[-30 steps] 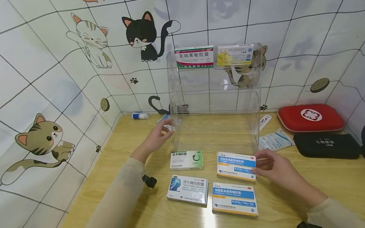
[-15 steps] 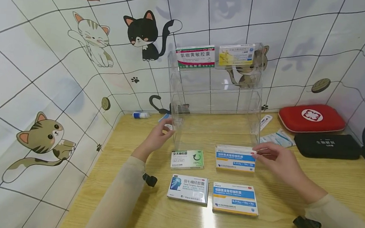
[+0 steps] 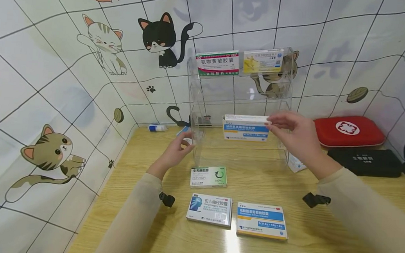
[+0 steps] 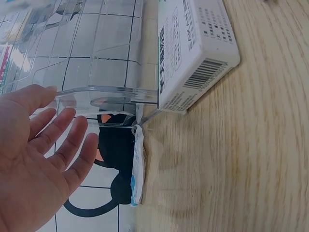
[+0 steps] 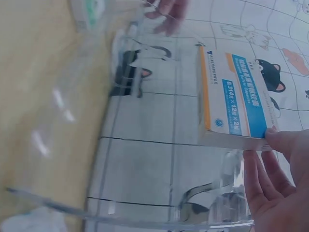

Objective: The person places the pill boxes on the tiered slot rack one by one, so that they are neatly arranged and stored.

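My right hand (image 3: 295,135) pinches a blue-and-white medicine box (image 3: 246,130) at its right end, thumb in front and fingers behind. The box is held upright in front of the middle of a clear acrylic display rack (image 3: 239,158); the right wrist view shows the same medicine box (image 5: 236,94) between thumb and fingertips. At the rack's lower left side is my left hand (image 3: 177,150), its fingers loosely spread and its thumb at the clear edge in the left wrist view. A green-and-white medicine box (image 3: 208,177) lies on the table before the rack.
Nearer lie a white box with a blue head picture (image 3: 209,209) and another blue-and-white box (image 3: 262,221). A red-and-green box (image 3: 218,63) and a yellow-and-white box (image 3: 263,61) stand on the top tier. A red case (image 3: 352,131) and black pouch (image 3: 364,161) are at right.
My right hand has lifted the upper blue-and-white box off the table and carried it up and left to the rack's middle. The left hand has stayed by the rack.
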Motion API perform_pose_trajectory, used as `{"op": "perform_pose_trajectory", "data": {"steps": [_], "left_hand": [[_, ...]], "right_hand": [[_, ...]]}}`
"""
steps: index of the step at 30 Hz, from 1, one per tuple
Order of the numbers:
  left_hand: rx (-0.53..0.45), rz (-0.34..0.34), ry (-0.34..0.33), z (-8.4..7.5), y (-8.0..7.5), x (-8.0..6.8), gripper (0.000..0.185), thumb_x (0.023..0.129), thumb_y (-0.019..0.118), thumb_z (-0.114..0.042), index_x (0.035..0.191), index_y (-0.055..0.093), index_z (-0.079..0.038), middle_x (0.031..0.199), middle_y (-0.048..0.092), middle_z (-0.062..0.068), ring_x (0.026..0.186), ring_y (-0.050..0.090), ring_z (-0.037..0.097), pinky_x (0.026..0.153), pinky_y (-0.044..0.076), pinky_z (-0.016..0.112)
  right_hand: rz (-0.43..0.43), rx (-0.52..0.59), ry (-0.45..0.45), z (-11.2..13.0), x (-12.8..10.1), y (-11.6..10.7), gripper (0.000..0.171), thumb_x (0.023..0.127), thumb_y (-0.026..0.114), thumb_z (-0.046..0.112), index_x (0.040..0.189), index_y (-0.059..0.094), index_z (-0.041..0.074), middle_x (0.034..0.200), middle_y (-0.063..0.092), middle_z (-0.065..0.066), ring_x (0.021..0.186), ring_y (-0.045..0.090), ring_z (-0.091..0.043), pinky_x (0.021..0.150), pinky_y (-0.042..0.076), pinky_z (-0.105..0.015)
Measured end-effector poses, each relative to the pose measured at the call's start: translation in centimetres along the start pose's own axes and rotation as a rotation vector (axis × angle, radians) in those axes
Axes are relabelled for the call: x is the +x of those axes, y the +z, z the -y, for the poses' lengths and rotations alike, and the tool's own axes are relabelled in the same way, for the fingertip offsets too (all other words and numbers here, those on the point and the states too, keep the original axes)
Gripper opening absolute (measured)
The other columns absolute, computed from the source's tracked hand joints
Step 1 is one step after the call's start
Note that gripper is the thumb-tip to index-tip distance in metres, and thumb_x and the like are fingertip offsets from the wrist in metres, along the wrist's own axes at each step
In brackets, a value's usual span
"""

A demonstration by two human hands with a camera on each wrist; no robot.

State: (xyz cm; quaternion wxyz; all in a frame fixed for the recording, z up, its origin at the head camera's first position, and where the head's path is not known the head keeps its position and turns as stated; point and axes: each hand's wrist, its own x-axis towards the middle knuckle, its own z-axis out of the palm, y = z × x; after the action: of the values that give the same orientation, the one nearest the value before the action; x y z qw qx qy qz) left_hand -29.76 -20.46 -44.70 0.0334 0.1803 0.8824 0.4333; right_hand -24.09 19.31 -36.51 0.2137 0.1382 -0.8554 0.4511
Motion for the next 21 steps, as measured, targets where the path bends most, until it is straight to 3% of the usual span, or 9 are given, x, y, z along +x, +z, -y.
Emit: {"op": "perform_pose_trajectory", "data": {"steps": [7, 13, 16, 21], "left_hand": [[-0.014, 0.006, 0.002, 0.1, -0.1, 0.1, 0.047, 0.107, 0.060, -0.020, 0.151, 0.044, -0.012, 0.144, 0.053, 0.011, 0.116, 0.061, 0.028, 0.091, 0.053, 0.043], [-0.011, 0.009, -0.005, 0.0, -0.1, 0.0, 0.049, 0.107, 0.060, -0.021, 0.151, 0.044, -0.010, 0.145, 0.053, 0.011, 0.116, 0.061, 0.028, 0.090, 0.054, 0.043], [-0.010, 0.008, 0.004, -0.1, -0.1, 0.0, 0.050, 0.107, 0.060, -0.022, 0.152, 0.043, -0.009, 0.144, 0.053, 0.011, 0.117, 0.061, 0.029, 0.089, 0.054, 0.043], [-0.008, 0.007, 0.000, -0.1, -0.1, 0.0, 0.050, 0.107, 0.060, -0.024, 0.151, 0.043, -0.011, 0.144, 0.053, 0.011, 0.117, 0.061, 0.028, 0.089, 0.054, 0.041]], "right_hand": [[-0.093, 0.086, -0.043, 3.1, 6.2, 0.4, 0.025, 0.096, 0.076, 0.027, 0.118, 0.075, 0.014, 0.121, 0.071, 0.000, 0.098, 0.068, 0.000, 0.088, 0.052, -0.011], [-0.165, 0.139, -0.081, 4.7, 10.6, 1.6, 0.023, 0.096, 0.076, 0.021, 0.117, 0.075, 0.011, 0.121, 0.070, 0.000, 0.101, 0.069, -0.004, 0.090, 0.054, -0.017], [-0.174, 0.115, -0.079, 4.7, 12.1, 2.5, 0.023, 0.096, 0.075, 0.021, 0.117, 0.075, 0.011, 0.122, 0.070, 0.001, 0.104, 0.070, -0.007, 0.093, 0.055, -0.019], [-0.123, 0.063, 0.002, 3.9, 13.4, 4.2, 0.026, 0.098, 0.073, 0.030, 0.120, 0.073, 0.018, 0.124, 0.069, 0.003, 0.108, 0.069, -0.010, 0.097, 0.054, -0.022]]}}
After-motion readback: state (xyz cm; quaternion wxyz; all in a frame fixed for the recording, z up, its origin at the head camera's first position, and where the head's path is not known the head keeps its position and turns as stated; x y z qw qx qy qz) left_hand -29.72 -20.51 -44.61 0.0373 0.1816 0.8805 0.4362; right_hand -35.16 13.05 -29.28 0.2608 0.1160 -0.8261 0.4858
